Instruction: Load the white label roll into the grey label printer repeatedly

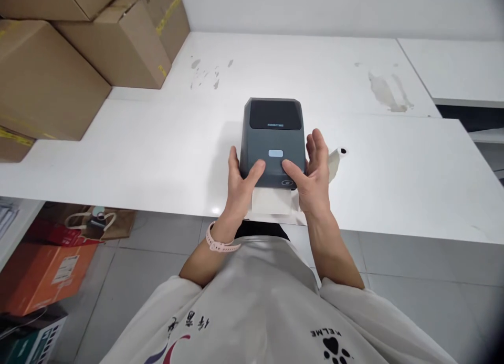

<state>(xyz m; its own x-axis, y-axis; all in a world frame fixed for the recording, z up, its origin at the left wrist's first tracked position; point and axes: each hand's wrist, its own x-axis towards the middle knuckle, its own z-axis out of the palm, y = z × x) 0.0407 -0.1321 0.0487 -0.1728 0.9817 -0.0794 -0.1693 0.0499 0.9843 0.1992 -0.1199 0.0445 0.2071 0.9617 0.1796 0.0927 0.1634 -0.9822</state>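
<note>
We had the grey label printer (274, 138) near the front edge of the white table (137, 159). Our left hand (239, 183) clasped its left side and our right hand (313, 177) lay spread against the right, both thumbs on the lid, likely steadying it. The badge was unreadable, but our shirt (275, 311) read KELME.

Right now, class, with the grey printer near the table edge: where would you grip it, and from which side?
Probably hold the printer by its two flat side walls, one hand each, coming from the near table edge, about where the left hand and right hand rest. Its top slopes and carries a button, and a paper strip sticks out in front, so those are poorer holds.
</note>
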